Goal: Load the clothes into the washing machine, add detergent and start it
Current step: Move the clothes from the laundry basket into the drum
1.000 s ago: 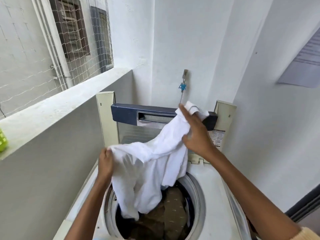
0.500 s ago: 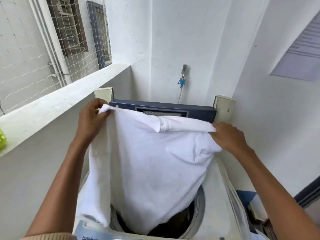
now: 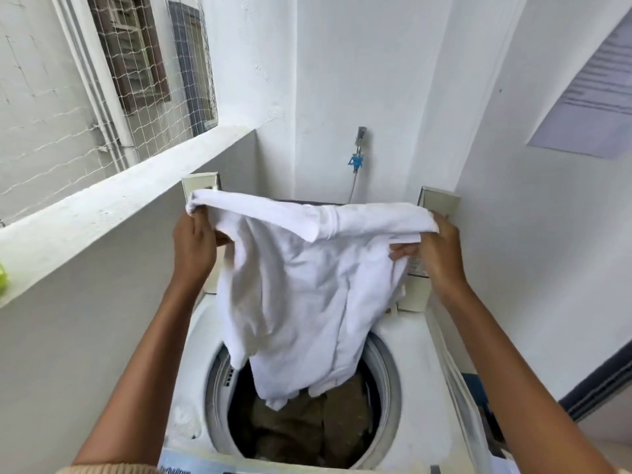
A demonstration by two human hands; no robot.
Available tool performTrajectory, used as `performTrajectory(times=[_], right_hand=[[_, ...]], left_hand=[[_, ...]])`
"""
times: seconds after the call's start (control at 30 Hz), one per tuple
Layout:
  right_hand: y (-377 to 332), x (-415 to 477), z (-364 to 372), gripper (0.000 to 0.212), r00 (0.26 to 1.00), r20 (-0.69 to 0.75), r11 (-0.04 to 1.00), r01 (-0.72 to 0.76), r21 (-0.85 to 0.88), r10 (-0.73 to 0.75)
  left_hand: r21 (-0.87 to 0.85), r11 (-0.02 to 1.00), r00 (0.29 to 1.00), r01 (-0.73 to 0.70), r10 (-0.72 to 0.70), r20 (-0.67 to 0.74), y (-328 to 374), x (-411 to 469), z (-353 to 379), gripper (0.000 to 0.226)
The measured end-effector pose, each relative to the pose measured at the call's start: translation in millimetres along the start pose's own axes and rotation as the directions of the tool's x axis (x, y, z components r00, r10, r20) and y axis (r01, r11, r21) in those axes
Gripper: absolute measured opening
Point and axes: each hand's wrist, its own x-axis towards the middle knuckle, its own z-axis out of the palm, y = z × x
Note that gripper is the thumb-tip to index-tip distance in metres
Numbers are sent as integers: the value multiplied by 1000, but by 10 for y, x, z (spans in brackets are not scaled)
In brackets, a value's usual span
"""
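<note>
A white garment point(image 3: 304, 285) hangs spread between both hands above the open drum of a white top-loading washing machine point(image 3: 417, 378). My left hand point(image 3: 193, 248) grips its upper left edge; my right hand point(image 3: 436, 251) grips its upper right edge. The garment's lower end dips into the drum opening, where dark brown clothes point(image 3: 301, 425) lie. The raised lid point(image 3: 439, 203) stands behind the garment, mostly hidden by it.
A white ledge point(image 3: 113, 206) runs along the left wall under a netted window, with a green object point(image 3: 2, 278) at its near end. A tap with a blue fitting point(image 3: 357, 159) sticks out of the back wall. White walls close in on both sides.
Both hands have come lower and nearer each other with the garment, which now sags and folds in the middle, its bottom end hanging into the drum.
</note>
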Motion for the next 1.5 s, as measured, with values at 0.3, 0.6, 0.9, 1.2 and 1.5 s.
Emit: performTrajectory(times=[0.3,0.6,0.9,1.2,1.5], right_hand=[[1112,-476,252,46,995,45,944,95,-317,-85],[2144,-1135,-28,82,442,574,679,-119,-725,690],[1737,-818,7,25,598,475,743,-348,-572,646],[1732,-916,571,17,615,319,693,-649,-314,721],[1962,-924,981,15,518,276,587,-727,-356,809]], left_hand=[[110,982,917,-154,100,385,-726,-757,327,56],[592,801,369,-92,-524,767,-1711,-1479,325,86],[486,793,426,367,-608,670,-1502,-1190,425,11],[53,456,356,888,-757,548,-1558,-1313,757,18],[-101,262,277,960,-827,489,-1801,-1302,1304,24]])
